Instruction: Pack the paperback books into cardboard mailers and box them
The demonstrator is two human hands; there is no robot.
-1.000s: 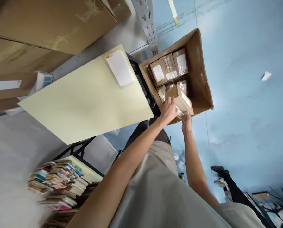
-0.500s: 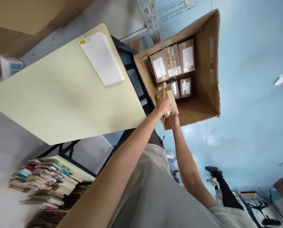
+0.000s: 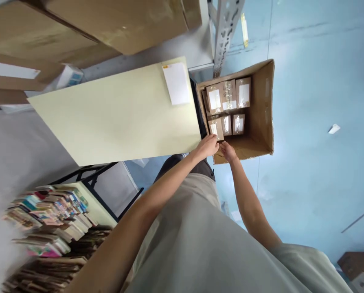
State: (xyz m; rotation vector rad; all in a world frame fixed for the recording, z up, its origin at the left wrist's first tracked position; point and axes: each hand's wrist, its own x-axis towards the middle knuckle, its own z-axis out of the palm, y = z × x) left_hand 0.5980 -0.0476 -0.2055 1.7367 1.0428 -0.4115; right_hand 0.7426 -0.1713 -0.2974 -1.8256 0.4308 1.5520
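A large open cardboard carton (image 3: 266, 110) holds several small taped cardboard boxes with white labels, in two rows. At the near left end of the lower row lies one small box (image 3: 216, 128), tilted slightly, its label up. My left hand (image 3: 209, 145) is at that box's near edge, fingers loosely bent and not wrapped round it; whether the fingertips touch it I cannot tell. My right hand (image 3: 228, 151) is just inside the carton's near side, below the same box, with fingers extended and nothing seen in them.
Left of the carton stands a pale yellow tabletop (image 3: 121, 118) with a stack of white sheets (image 3: 177, 83) on it. Big cardboard boxes (image 3: 115, 24) lie beyond it. A perforated metal post (image 3: 226, 36) rises behind the carton. Piled books (image 3: 50, 211) sit at lower left.
The small box has gone from between my hands into the lower row, label now showing. Both hands have drawn back from it. The view has shifted, so the carton looks smaller.
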